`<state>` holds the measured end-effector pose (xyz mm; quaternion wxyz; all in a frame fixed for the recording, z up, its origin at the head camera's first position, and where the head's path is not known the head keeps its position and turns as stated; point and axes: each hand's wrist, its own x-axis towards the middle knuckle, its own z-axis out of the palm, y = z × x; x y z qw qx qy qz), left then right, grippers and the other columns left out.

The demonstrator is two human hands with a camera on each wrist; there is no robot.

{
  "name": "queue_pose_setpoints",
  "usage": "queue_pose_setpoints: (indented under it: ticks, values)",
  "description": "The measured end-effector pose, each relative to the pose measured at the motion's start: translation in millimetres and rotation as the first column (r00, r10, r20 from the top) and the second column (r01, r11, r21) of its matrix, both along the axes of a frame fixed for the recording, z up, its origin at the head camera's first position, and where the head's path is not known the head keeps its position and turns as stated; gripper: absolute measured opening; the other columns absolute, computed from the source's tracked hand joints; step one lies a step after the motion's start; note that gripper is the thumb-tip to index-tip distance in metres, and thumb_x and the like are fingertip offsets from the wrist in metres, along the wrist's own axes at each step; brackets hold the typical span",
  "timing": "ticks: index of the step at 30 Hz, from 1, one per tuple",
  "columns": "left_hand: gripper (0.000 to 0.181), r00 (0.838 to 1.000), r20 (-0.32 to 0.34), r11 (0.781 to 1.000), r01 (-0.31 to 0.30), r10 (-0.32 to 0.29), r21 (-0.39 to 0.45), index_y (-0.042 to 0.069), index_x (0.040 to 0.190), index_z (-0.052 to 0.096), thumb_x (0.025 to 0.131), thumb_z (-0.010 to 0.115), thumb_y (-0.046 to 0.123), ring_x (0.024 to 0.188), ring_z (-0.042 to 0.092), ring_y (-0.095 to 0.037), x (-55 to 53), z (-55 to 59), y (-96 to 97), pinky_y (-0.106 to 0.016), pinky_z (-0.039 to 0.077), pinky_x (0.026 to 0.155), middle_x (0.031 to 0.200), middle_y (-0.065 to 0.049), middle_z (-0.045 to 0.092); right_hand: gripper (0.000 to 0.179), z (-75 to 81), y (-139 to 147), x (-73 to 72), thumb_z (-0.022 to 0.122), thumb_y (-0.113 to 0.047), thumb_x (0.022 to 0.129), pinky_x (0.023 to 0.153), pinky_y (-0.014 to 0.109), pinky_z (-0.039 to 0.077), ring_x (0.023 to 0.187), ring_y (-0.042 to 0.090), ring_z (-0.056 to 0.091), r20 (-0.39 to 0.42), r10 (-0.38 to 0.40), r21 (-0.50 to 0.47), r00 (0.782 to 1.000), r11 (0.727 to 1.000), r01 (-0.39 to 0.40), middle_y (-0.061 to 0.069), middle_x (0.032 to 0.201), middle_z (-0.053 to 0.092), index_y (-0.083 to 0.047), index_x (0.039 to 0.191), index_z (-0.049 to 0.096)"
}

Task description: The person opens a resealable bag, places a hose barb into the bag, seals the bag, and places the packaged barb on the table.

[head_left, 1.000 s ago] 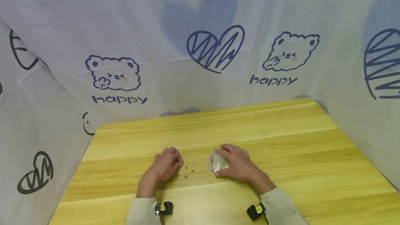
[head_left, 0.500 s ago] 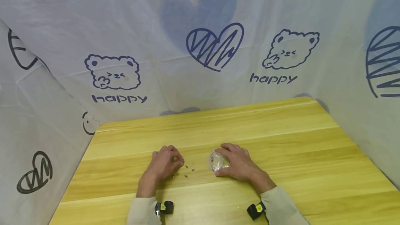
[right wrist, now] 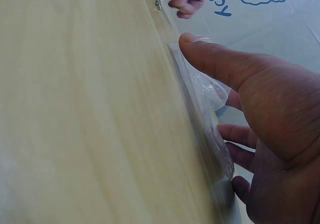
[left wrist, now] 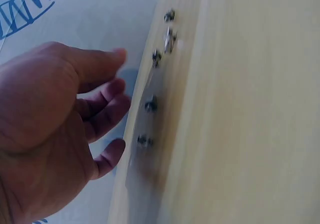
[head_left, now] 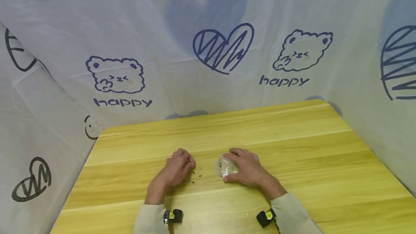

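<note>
Several small metal screws point(left wrist: 151, 103) lie scattered on the yellow wood-grain table point(head_left: 260, 133), a few showing beside the left hand point(head_left: 175, 169) in the head view. That hand is held just over them, thumb and forefinger tips together. A tiny glint shows at these fingertips in the right wrist view, where it looks like a screw, mostly hidden. To the right, a clear plastic bag point(head_left: 224, 167) lies on the table with its mouth spread round and small metal pieces inside. My right hand point(head_left: 248, 169) grips it from the right, thumb at the near edge and fingers behind.
A white cloth point(head_left: 175, 89) printed with hearts and bear faces hangs behind and beside the table. Each wrist wears a black camera strap, such as the left one point(head_left: 175, 216). The table's far edge runs below the cloth.
The left hand has lifted slightly and moved right and away from the body, toward the bag. My right hand and the bag stay where they were.
</note>
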<state>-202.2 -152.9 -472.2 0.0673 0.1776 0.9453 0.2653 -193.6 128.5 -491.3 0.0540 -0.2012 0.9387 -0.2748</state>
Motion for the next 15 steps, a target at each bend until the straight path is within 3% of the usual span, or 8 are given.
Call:
queue_pose_setpoints:
  ticks: [5,15]
  values:
    - [0.006,0.998,0.020,0.987,0.048,-0.052,0.153,0.014,0.097,0.058,0.100,0.053,0.016,0.098,0.052,-0.017,-0.8,3.1,10.7,-0.058,0.030,0.101,0.104,-0.002,0.052,0.076,1.7,-0.4,-0.2,0.078,-0.055,0.072,0.109,0.058,0.026,0.137,0.031,0.039,-0.003,0.004,-0.005,1.000,1.000,-0.004,0.007,0.148,0.044,-0.027,0.139,0.053]
    - [0.006,0.994,-0.012,0.970,0.112,-0.112,0.217,0.012,0.099,0.056,0.100,0.052,0.016,0.095,0.051,-0.016,3.0,5.2,41.0,-0.050,0.032,0.096,0.103,-0.002,0.050,0.077,1.9,-0.6,0.3,0.077,-0.056,0.073,0.109,0.056,0.025,0.137,0.030,0.039,0.005,0.005,0.005,1.000,1.000,-0.005,0.005,0.148,0.043,-0.028,0.139,0.052]
